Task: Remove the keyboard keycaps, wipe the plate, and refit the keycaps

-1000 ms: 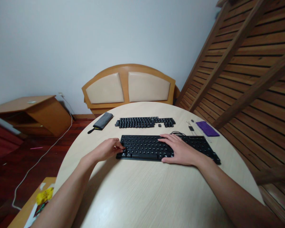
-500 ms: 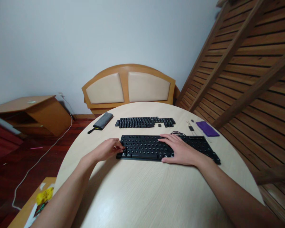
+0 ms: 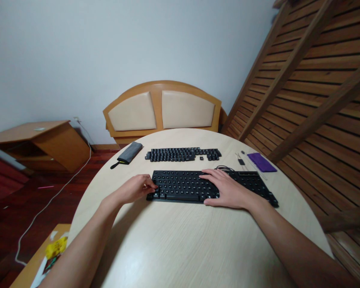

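A black keyboard (image 3: 183, 196) lies on the round table; most of its rows show bare key stems, while some caps, including the long space bar, sit along the front row. My left hand (image 3: 141, 188) is closed at the keyboard's front left corner, thumb and fingertips pinched on a dark keycap that they mostly cover. Fingers spread, my right hand (image 3: 225, 190) rests over the keyboard right of its middle, thumb by the front edge. Beyond the keyboard, loose black keycaps (image 3: 172, 155) lie in keyboard-like rows, with a single keycap (image 3: 201, 158) apart from them.
On the table (image 3: 180, 240) a grey pouch (image 3: 131, 153) lies at the back left. To the right are a purple cloth pouch (image 3: 261, 162), a small black item (image 3: 241, 162) and thin wire tools. Behind the keyboard its cable (image 3: 224, 168) is coiled. A wooden slatted panel (image 3: 312, 120) leans at right.
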